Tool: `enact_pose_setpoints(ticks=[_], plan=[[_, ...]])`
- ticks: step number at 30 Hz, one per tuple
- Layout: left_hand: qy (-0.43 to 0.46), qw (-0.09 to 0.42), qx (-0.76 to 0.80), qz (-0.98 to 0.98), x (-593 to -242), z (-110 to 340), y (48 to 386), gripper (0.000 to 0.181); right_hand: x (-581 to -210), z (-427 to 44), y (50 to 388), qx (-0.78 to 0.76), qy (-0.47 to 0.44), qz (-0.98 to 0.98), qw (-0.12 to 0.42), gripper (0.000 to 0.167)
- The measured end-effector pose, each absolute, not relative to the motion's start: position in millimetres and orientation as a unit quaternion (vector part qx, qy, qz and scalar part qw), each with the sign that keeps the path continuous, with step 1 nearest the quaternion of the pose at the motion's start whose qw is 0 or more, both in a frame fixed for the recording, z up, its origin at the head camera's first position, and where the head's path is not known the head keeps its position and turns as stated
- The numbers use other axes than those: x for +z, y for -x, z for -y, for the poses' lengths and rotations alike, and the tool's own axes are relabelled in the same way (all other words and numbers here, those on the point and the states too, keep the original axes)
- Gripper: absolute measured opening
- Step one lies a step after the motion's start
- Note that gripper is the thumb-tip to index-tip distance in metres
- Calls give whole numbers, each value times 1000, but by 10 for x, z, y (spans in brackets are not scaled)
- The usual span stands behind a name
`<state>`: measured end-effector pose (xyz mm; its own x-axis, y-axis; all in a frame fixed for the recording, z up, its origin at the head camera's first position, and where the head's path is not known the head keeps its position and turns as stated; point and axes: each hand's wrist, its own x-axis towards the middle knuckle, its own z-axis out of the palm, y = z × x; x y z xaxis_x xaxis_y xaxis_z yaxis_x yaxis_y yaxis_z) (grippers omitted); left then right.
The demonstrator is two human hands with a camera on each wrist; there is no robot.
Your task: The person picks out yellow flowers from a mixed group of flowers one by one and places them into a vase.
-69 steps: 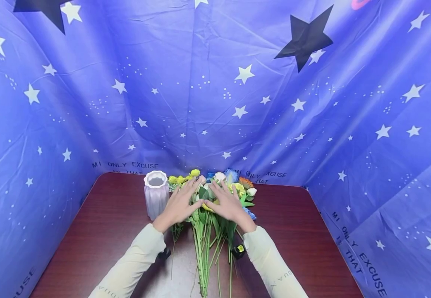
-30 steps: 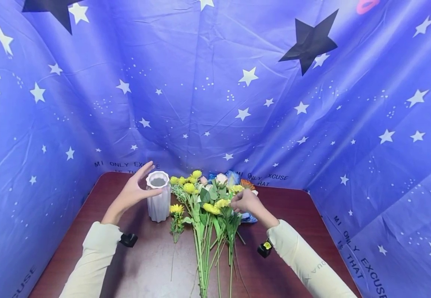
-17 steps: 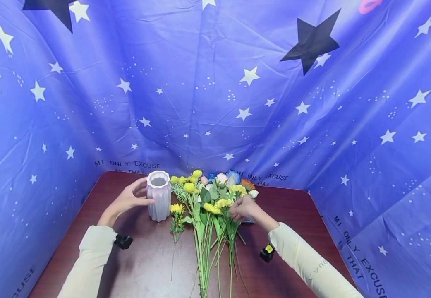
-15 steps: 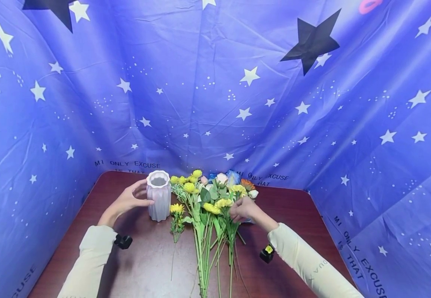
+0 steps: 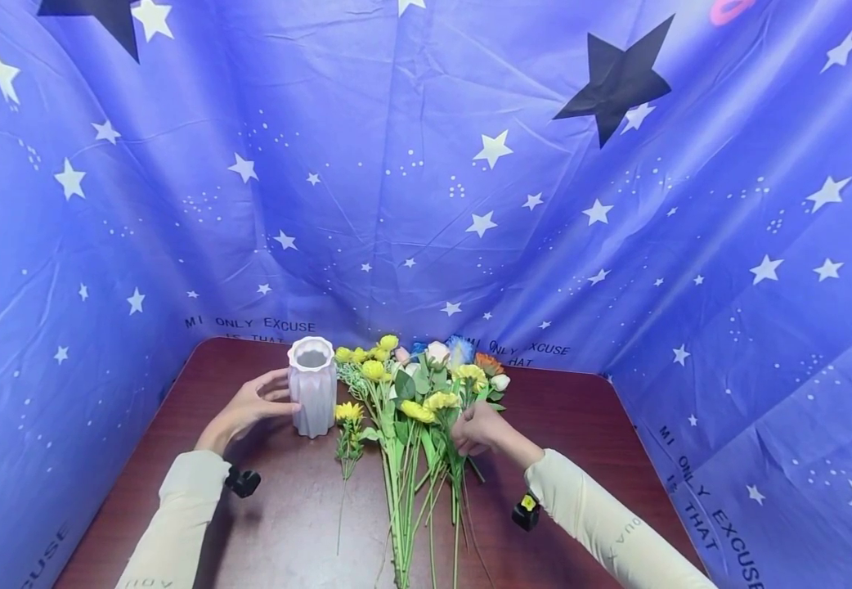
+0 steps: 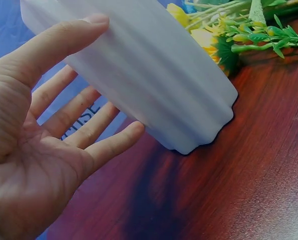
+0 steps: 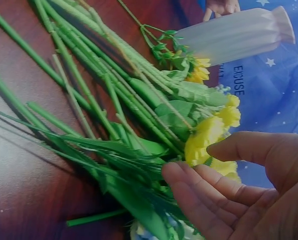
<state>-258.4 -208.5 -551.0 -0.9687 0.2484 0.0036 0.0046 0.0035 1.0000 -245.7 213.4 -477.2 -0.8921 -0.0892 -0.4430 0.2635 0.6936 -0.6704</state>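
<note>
Violet-blue cloth (image 5: 367, 188) printed with white stars hangs on the left, far and right sides, with a large black star (image 5: 617, 78) at the upper right and dark lettering (image 5: 249, 325) along the far bottom edge. It encloses a red-brown, wood-grained tabletop (image 5: 168, 409), on which pale glare spreads at the near middle.

At the left, a cream sleeve (image 5: 179, 523) with a black wrist device (image 5: 243, 481) leads to the person's left hand (image 5: 253, 406). Its fingers are spread apart and nearly straight, the thumb resting on the pale lilac vase (image 5: 313, 401); some fingertips disappear behind it. The vase stands upright at the far left of centre.

Just right of it lies a sunflower sprig (image 5: 348, 411), between the vase and the heaped flowers (image 5: 374, 370). Their long green stems (image 5: 400, 523) point to the near edge. Yellow, pink, blue and orange heads overlap at the far end, partly hiding one another.

At the heap's right side is the right hand (image 5: 485, 427), its fingers loosely bent, thumb apart from them, near yellow petals and leaves. Whether they touch cannot be told. It covers some of the foliage. A second cream sleeve (image 5: 603, 515) stretches to the near right.
</note>
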Motion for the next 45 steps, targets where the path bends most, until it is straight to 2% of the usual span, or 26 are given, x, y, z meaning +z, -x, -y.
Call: enact_pose_setpoints(ticks=[13, 19, 24, 37, 45], plan=[[-43, 114, 720, -684, -5621, 2128, 2592, 79, -4926, -2148, 2408, -363, -41, -899, 243, 11], [-39, 109, 718, -687, -5630, 2141, 2588, 77, -5000, -2118, 2367, -350, -53, -907, 230, 21], [-35, 103, 724, -681, -5628, 2135, 2593, 75, -5035, -2121, 2332, -347, -38, -909, 230, 16], [-22, 87, 716, -693, -5649, 2113, 2584, 72, -5103, -2121, 2336, -317, -34, -917, 241, 18], [-15, 93, 718, -690, -5659, 2118, 2596, 72, -5100, -2111, 2328, -311, -43, -918, 244, 19]])
